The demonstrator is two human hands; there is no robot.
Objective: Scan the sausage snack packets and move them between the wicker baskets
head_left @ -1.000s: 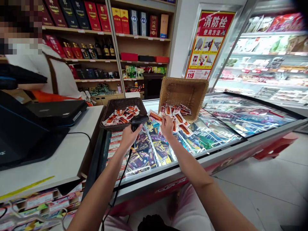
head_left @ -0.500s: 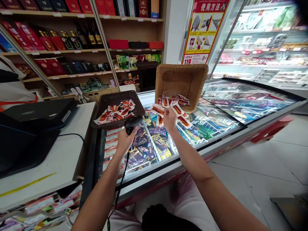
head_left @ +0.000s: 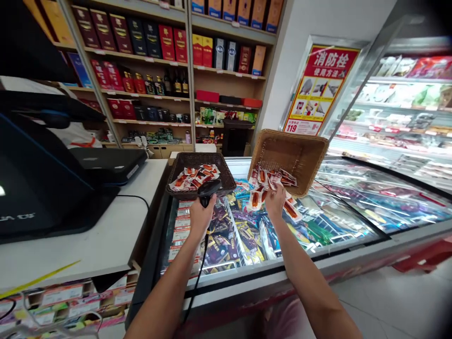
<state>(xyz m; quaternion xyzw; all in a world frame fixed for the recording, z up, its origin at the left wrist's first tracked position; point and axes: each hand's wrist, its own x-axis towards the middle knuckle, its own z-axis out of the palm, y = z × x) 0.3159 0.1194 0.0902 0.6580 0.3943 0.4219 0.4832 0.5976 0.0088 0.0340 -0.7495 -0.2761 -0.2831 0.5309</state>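
My left hand (head_left: 201, 214) is wrapped around the handle of a black barcode scanner (head_left: 209, 188), its cord hanging down past my wrist. The scanner head is at the front rim of a dark brown wicker basket (head_left: 231, 181) holding several sausage packets (head_left: 194, 178). At the open lower side of a tilted tan wicker basket (head_left: 293, 150), my right hand (head_left: 275, 201) has its fingers closed on a sausage packet, which they partly hide. More sausage packets (head_left: 291, 211) lie around that hand, some inside the tan basket and some on the freezer's glass top.
Below both baskets is a glass-topped freezer (head_left: 243, 273) with packaged goods inside. To the left, a white counter (head_left: 88, 254) carries a black register screen (head_left: 42, 188) and a black flat device (head_left: 109, 162). Shelves of boxes and bottles (head_left: 176, 87) stand behind; a refrigerated display (head_left: 406, 113) is at right.
My view has swung up and left, so the scene sits lower and farther right. My right hand has shifted among the packets at the tan basket. The scanner stays in my left hand.
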